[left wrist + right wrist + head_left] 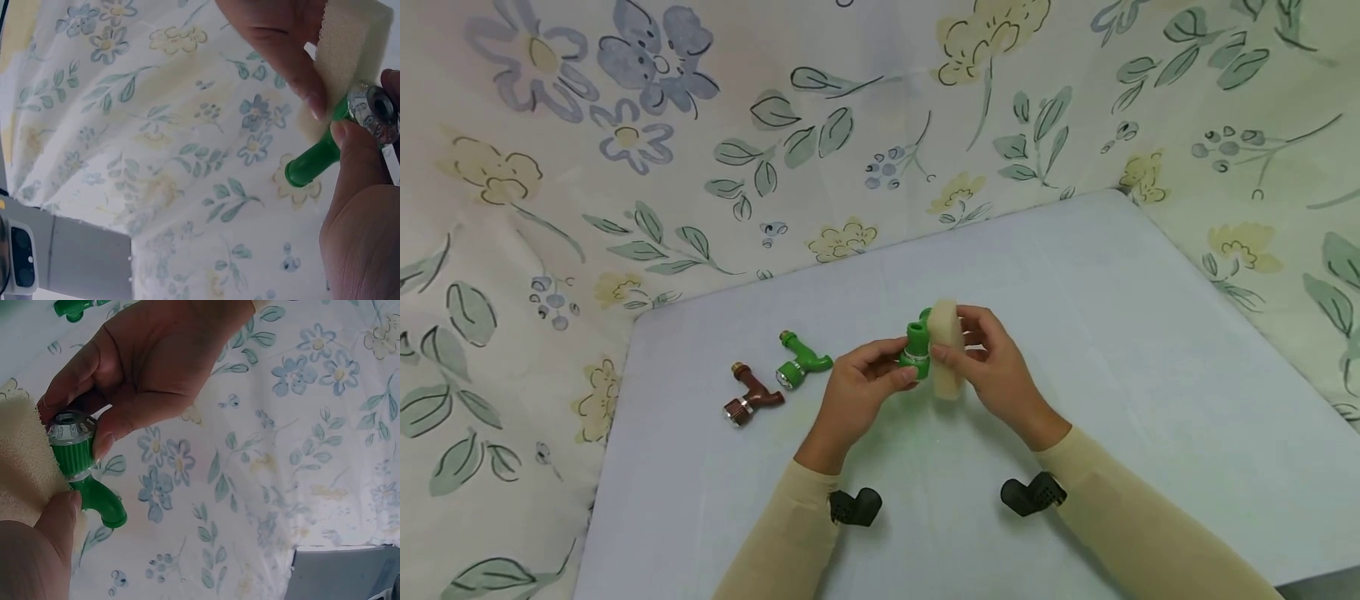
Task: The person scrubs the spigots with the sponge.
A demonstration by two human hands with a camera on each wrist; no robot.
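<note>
Between the two hands is a green tap [916, 343] with a silver-ringed knob. My left hand [860, 390] pinches it at the knob end between thumb and fingers; in the right wrist view the tap's curved spout [103, 503] points away from the knob. A pale yellow sponge [947, 350] is gripped in my right hand [996, 367], thumb on the near side and fingers behind. The sponge lies against the tap's side. In the left wrist view the sponge [350, 50] partly hides the tap's far part.
On the white table [1112, 333], left of the hands, lie a second green tap [803, 360] and a brown tap [752, 395], side by side. A floral cloth [865, 125] hangs behind and along the sides of the table.
</note>
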